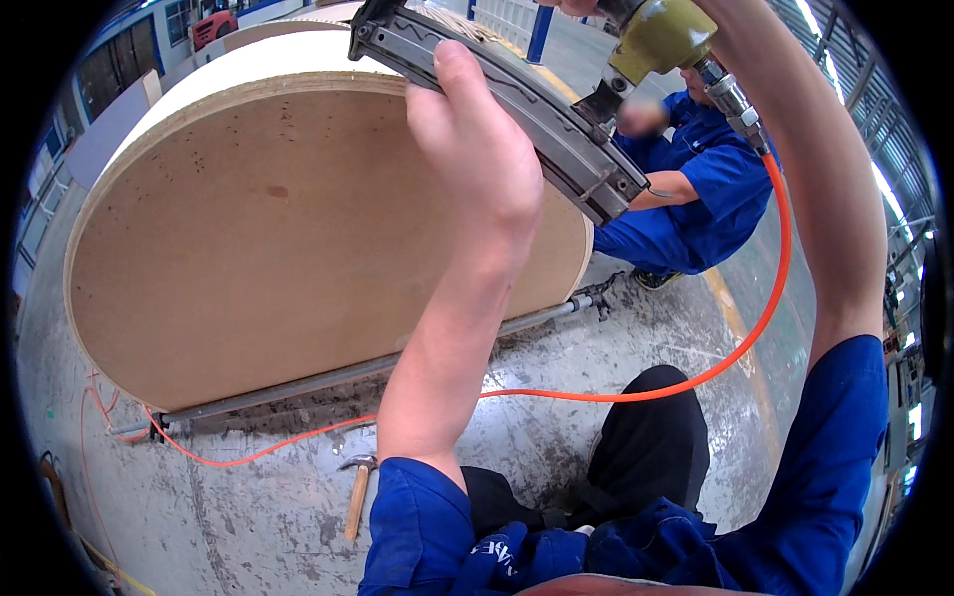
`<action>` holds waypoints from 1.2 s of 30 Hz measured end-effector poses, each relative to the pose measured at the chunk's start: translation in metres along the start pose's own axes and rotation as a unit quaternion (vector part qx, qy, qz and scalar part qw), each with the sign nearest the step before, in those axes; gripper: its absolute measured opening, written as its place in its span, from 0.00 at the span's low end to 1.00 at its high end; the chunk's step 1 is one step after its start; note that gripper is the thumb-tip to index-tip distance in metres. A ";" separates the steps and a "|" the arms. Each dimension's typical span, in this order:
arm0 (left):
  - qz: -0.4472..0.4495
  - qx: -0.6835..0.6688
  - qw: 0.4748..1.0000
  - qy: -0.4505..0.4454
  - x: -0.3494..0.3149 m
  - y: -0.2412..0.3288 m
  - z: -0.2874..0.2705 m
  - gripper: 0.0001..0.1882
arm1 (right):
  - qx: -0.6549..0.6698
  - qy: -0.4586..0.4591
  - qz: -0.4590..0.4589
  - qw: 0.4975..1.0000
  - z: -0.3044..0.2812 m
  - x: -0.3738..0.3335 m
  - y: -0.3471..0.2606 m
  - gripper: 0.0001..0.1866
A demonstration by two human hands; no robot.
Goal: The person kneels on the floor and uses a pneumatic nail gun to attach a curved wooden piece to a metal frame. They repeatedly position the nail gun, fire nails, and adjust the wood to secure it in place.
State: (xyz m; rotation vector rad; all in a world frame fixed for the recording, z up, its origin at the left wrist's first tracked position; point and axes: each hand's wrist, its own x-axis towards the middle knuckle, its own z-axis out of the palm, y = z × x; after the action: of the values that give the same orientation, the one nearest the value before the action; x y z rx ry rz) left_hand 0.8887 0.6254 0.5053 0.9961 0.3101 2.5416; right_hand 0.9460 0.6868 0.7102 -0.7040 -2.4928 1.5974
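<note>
A pneumatic nail gun [668, 38], olive-yellow with a long grey magazine, is held up at the top of the view. My left hand [479, 149] grips the magazine, its thumb over the near side and its other fingers mostly hidden. My right hand [571, 5] is at the gun's body, largely cut off by the upper edge; a few fingers show, closed. An orange air hose [770, 298] runs from the gun's metal coupling. Behind the magazine stands a large wooden panel form [298, 228] with a rounded outline and a pale top surface.
A metal bar clamp [397, 368] lies along the panel's lower edge. The hose crosses the concrete floor [268, 517] in front of me. A hammer [358, 497] lies beside my left arm. A co-worker in blue [711, 189] crouches at the panel's right end.
</note>
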 end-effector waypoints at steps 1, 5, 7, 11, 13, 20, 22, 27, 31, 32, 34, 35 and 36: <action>0.005 -0.007 1.000 0.010 0.002 0.000 0.001 0.19 | 0.002 -0.002 -0.003 1.000 0.000 0.000 -0.001 0.21; -0.002 -0.038 0.999 0.028 0.005 0.003 -0.001 0.19 | 0.001 0.005 -0.009 1.000 0.005 0.002 -0.006 0.21; -0.008 -0.043 0.999 0.031 0.004 0.005 -0.001 0.18 | -0.007 0.014 -0.008 1.000 0.007 0.002 -0.007 0.20; -0.003 -0.029 0.999 0.032 0.003 0.007 -0.002 0.19 | -0.014 0.012 -0.013 1.000 0.009 0.007 -0.010 0.20; -0.005 -0.025 0.999 0.029 0.003 0.008 -0.004 0.19 | -0.010 0.001 -0.005 1.000 0.009 0.010 -0.011 0.20; -0.004 -0.034 0.999 0.025 0.004 0.005 -0.006 0.19 | -0.031 0.038 -0.014 0.999 0.013 0.006 -0.011 0.22; -0.003 -0.032 0.999 0.015 0.006 0.005 -0.007 0.19 | -0.037 0.038 -0.024 0.998 0.013 0.005 -0.011 0.23; 0.001 0.027 1.000 -0.015 0.003 0.004 -0.006 0.19 | -0.023 0.040 -0.033 0.998 0.011 -0.011 -0.002 0.22; 0.000 -0.019 1.000 -0.010 0.002 0.003 -0.006 0.21 | -0.013 0.066 -0.044 0.997 0.019 -0.017 0.002 0.19; 0.011 -0.008 1.000 -0.014 0.004 0.001 -0.008 0.21 | 0.004 0.071 -0.032 0.997 0.023 -0.025 0.001 0.18; 0.014 0.078 0.996 -0.028 0.004 0.010 -0.018 0.20 | 0.027 0.055 -0.013 0.998 0.021 -0.028 0.002 0.16; 0.001 0.146 0.989 -0.040 -0.002 0.022 -0.028 0.20 | 0.029 0.040 -0.003 0.999 0.011 -0.026 0.009 0.16; -0.006 0.220 0.974 -0.052 0.003 0.037 -0.038 0.20 | 0.034 0.021 0.001 0.999 0.005 -0.024 0.007 0.15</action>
State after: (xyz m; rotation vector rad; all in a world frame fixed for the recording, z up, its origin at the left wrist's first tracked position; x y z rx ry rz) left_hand 0.8507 0.5907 0.4926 1.2708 0.8735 2.4481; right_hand 0.9682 0.6745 0.7052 -0.7239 -2.3980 1.6422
